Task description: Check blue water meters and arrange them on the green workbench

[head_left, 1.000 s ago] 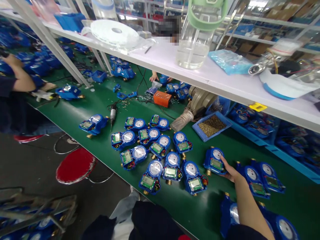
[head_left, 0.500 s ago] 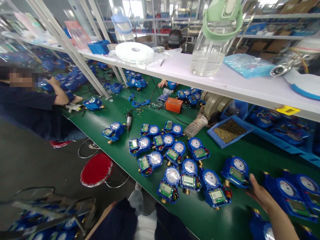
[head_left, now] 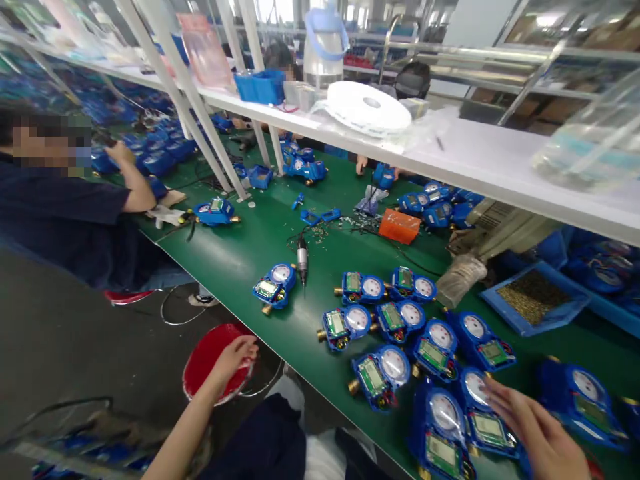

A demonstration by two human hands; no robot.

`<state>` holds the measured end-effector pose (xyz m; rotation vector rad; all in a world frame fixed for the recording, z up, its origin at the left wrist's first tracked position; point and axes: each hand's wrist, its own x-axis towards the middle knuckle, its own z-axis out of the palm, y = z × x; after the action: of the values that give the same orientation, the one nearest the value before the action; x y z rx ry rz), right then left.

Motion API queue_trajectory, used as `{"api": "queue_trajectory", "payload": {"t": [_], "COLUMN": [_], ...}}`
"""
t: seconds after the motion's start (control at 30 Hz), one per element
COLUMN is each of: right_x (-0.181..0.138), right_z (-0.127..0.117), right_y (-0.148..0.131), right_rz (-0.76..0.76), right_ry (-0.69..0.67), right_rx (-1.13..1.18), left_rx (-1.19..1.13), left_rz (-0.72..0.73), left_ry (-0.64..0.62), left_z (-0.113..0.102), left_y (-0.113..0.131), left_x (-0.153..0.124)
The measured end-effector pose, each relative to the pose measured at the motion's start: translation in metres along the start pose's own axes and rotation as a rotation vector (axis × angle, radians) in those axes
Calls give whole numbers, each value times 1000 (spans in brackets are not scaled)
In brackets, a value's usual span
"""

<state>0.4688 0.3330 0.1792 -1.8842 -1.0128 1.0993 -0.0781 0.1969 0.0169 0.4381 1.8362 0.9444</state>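
My left hand [head_left: 231,360] reaches down beside the bench and rests on the edge of a red round stool [head_left: 210,365], fingers curled over its rim. My right hand [head_left: 537,433] hovers with fingers spread just above the blue water meters [head_left: 440,373] clustered on the green bench [head_left: 310,347], holding nothing. One meter [head_left: 274,285] lies apart to the left, next to an electric screwdriver [head_left: 302,260].
A person in a dark shirt [head_left: 65,220] sits at the left end of the bench. A blue tray of brass screws [head_left: 533,300], an orange box [head_left: 399,227] and a white shelf [head_left: 475,160] with a tape roll [head_left: 367,107] lie beyond. Grey floor lies to the left.
The view has swung left. My left hand has come into view and settled on the red stool. My right hand has come off the meter it touched and now hovers open.
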Motion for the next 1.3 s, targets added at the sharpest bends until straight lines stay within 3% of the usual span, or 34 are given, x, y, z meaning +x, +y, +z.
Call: {"api": "queue_trajectory", "payload": {"t": [0.07,0.13,0.2,0.27,0.43,0.63,0.87,1.07,1.2,1.3], "right_x": [-33,-62,-88,-110,-136,-131,-104,-67,-44,-35], "right_z": [76,142,194,230,269,293,356,418,467,499], "right_y": [-24,-37,-41,-41,-36,-40,-45,-32,-19,-14], "right_rz": [27,33,10,-13,45,108,98,112,190,309], "right_ry": [-191,-361,-507,-599,-586,-573,-630,-579,-537,-627], "right_rx": [13,18,31,39,70,69,132,193,244,299], "left_rx": [-81,-133,-152,-147,-123,-109,-127,-213,-289,-321], "left_rz": [92,158,186,183,154,162,205,124,99,96], "left_ry": [23,24,-16,-68,-78,-57,-65,-98,-114,-113], "left_z": [-33,-52,-55,-50,-37,-39,-39,-39,-36,-34], "left_y": [28,54,75,88,91,82,76,75,77,78], "left_x": [30,57,80,98,120,126,136,132,129,129]}}
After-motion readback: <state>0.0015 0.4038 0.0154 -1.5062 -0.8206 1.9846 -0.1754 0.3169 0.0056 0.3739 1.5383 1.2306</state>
